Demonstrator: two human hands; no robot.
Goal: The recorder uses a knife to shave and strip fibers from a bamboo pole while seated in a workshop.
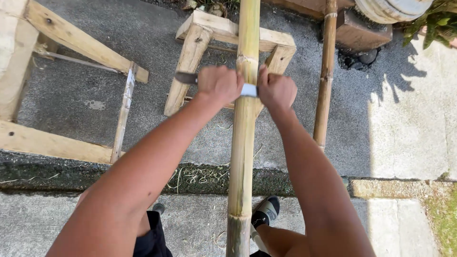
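Fingers of both hands, left hand (220,84) and right hand (277,90), clamp a blade (248,90) across the bamboo pole (243,138).

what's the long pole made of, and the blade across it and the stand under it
Pole: bamboo by the look, yellow-green, matte, with ringed nodes. Blade, held across it by the left hand and right hand: likely metal, a pale bare face between the hands and a dark end at the left. Stand: raw sawn timber, unpainted, visible grain.
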